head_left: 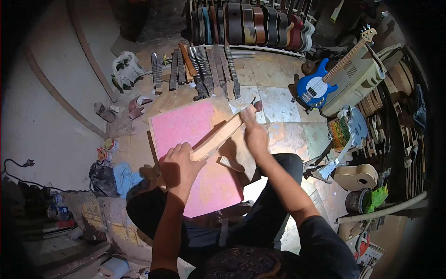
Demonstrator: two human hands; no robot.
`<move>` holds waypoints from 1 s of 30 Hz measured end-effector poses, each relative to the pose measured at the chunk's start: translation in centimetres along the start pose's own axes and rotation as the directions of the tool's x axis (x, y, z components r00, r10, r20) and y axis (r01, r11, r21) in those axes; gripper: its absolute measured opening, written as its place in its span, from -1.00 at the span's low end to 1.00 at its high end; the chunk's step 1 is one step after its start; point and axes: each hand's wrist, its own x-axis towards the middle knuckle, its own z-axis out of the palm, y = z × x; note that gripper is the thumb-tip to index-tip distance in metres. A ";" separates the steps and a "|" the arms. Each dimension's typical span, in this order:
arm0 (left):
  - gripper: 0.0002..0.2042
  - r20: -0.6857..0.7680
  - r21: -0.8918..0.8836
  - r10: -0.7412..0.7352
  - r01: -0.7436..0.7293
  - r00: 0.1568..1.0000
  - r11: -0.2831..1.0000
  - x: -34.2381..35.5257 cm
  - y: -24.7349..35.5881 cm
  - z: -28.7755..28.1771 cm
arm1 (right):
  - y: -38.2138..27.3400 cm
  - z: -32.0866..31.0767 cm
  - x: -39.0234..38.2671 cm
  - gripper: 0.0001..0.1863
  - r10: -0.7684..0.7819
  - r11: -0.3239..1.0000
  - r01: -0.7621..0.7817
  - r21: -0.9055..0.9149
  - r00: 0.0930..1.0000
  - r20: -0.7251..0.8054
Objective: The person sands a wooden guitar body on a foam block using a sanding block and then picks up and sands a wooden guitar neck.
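A pale, unfinished wooden guitar neck (218,135) lies at a slant over a pink-topped board (179,125) in front of my lap. My left hand (178,165) is closed around its near end, thumb and fingers on either side. At the far end, my right hand (255,135) wraps its fingers over the wood; they are a little blurred, and whether anything lies beneath them is hidden. Near the neck, a small pale block with a ridged edge (226,162) rests on the board. A dark red scrap (258,106) is just beyond the right hand.
Several fretted necks (202,65) lie on the tiled floor ahead, before a row of guitar bodies (255,25). A blue bass guitar (317,88) stands far right. An acoustic guitar body (356,177) lies at right. Bags (124,179) and a tin (110,143) sit left.
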 end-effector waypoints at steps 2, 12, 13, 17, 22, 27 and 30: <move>-0.55 -0.002 0.005 -0.008 0.008 1.000 1.000 0.1 -0.4 -0.1 | -2.9 0.4 -2.7 -0.35 -0.103 0.991 0.085 0.107 0.979 0.175; -0.53 0.000 0.078 -0.013 0.013 1.000 0.997 -0.4 0.0 -0.4 | -7.3 -0.7 -4.8 -0.37 -0.127 0.869 0.073 0.490 0.989 0.078; -0.53 -0.002 0.074 -0.007 0.007 1.000 0.997 -0.3 -0.2 -0.3 | -9.5 -1.5 -5.9 -0.36 -0.176 0.754 0.084 0.652 0.981 0.078; -0.54 -0.011 0.091 0.010 -0.009 1.000 0.996 -0.5 -0.7 0.4 | -7.6 -2.9 -4.6 -0.35 -0.244 0.727 0.008 0.686 0.937 0.248; -0.56 -0.010 0.074 0.008 -0.007 1.000 0.997 -0.3 0.1 0.1 | -8.5 -2.0 -5.3 -0.40 -0.076 0.825 -0.022 0.565 0.986 0.150; -0.58 0.012 0.085 -0.015 0.014 1.000 0.996 -0.8 -0.4 0.2 | -10.3 -3.9 -5.7 -0.34 -0.313 0.717 0.101 0.689 0.931 0.189; -0.60 -0.001 0.070 0.035 -0.035 0.999 0.997 -0.7 0.0 0.2 | -7.8 -2.8 -4.4 -0.28 -0.171 0.825 0.019 0.565 0.961 0.217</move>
